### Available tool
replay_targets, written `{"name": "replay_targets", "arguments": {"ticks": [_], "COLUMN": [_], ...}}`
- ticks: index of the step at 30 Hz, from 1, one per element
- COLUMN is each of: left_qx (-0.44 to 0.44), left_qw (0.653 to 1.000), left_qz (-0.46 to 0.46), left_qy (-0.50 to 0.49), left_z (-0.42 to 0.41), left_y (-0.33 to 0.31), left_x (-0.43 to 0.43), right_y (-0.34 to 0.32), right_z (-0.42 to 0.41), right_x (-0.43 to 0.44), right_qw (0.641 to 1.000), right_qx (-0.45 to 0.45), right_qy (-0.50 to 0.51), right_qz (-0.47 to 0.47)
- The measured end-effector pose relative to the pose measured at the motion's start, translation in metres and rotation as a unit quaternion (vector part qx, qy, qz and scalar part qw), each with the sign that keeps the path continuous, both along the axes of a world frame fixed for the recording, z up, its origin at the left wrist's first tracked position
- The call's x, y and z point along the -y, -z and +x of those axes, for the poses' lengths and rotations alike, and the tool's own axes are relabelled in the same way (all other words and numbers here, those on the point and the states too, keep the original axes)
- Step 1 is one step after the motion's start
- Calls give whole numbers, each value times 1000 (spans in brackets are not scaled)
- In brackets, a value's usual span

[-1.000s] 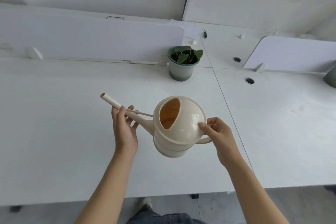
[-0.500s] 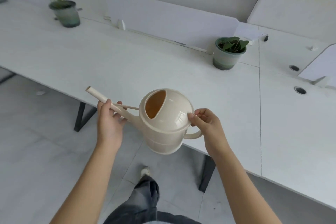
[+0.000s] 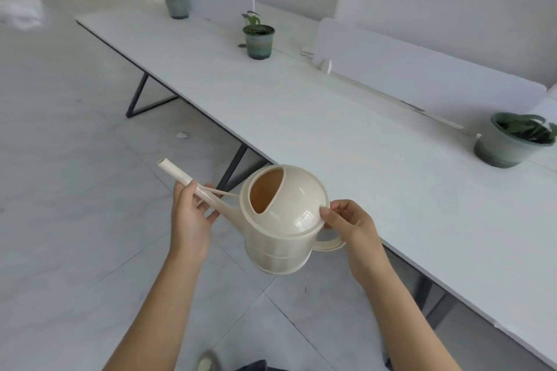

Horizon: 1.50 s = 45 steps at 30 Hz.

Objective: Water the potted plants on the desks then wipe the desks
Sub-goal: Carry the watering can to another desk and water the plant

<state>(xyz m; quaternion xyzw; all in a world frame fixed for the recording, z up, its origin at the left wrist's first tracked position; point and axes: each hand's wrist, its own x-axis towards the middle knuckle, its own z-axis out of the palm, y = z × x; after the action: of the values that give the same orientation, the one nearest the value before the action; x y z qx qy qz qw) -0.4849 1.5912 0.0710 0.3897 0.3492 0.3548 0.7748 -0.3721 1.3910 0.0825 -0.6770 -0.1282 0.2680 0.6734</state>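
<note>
I carry a cream watering can [image 3: 283, 220] in front of me, over the floor beside the long white desk [image 3: 301, 117]. My left hand [image 3: 191, 215] grips its long spout, which points up and to the left. My right hand [image 3: 351, 227] grips the handle at the can's right side, thumb on the lid's rim. Three potted plants in grey-green pots stand along the desk: one [image 3: 512, 141] at the right edge of view, one [image 3: 258, 39] in the middle, one [image 3: 176, 4] at the far end.
White divider panels [image 3: 422, 72] run along the desk's back edge. Dark angled legs [image 3: 138, 96] hold the desk up. Grey tiled floor [image 3: 75, 190] spreads to the left, with a small scrap [image 3: 181, 135] on it. My shoe [image 3: 208, 361] shows at the bottom.
My view has swung left along the desk: the nearest pot slid to the right edge and two further pots came into sight. Both hands keep the same hold on the can.
</note>
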Motion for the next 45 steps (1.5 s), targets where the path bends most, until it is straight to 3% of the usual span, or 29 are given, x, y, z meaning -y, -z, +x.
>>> {"name": "replay_targets", "arguments": {"ticks": [7, 18, 36, 45], "left_qx": [6, 15, 0, 2], "left_qw": [999, 997, 993, 992], "left_qz": [44, 1, 20, 1], "left_qy": [-10, -74, -113, -127], "left_z": [-76, -129, -33, 9], "left_y": [-10, -9, -19, -8], "left_x": [-92, -171, -372, -471], "right_y": [1, -3, -3, 0], "right_z": [-53, -83, 24, 62], "right_x": [-103, -204, -417, -518], "right_qw": [1000, 996, 993, 992], "right_qx": [6, 16, 5, -10], "right_qy": [-18, -91, -119, -126], "right_qz": [4, -16, 26, 0]}}
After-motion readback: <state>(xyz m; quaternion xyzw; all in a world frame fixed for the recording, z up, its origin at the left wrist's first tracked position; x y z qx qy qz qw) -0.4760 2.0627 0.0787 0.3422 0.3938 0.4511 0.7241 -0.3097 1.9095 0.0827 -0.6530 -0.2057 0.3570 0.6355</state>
